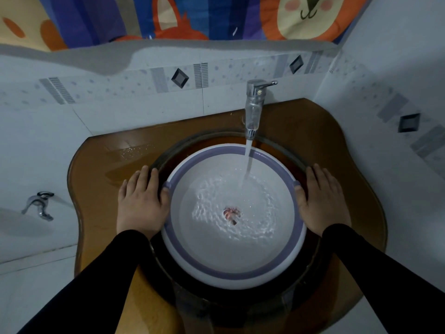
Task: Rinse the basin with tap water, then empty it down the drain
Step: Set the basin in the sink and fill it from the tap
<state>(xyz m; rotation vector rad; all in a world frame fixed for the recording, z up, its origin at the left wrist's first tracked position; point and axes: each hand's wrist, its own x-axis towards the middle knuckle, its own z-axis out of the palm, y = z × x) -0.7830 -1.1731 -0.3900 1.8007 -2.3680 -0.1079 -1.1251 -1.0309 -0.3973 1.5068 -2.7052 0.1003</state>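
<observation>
A round white basin with a purple band (224,273) sits inside the brown glass sink (310,268). The chrome tap (254,109) runs a stream of water into the basin's far side, and rippling water covers its bottom around a small pink flower print. My left hand (142,201) lies flat against the basin's left rim, thumb on the rim. My right hand (322,201) lies the same way on the right rim. Both sets of fingers are straight, resting on the sink edge.
An amber glass counter (103,189), wet at the back left, surrounds the sink. Tiled walls close in behind and on the right. A second chrome tap (39,204) sticks out of the left wall. A colourful cartoon curtain (168,18) hangs above.
</observation>
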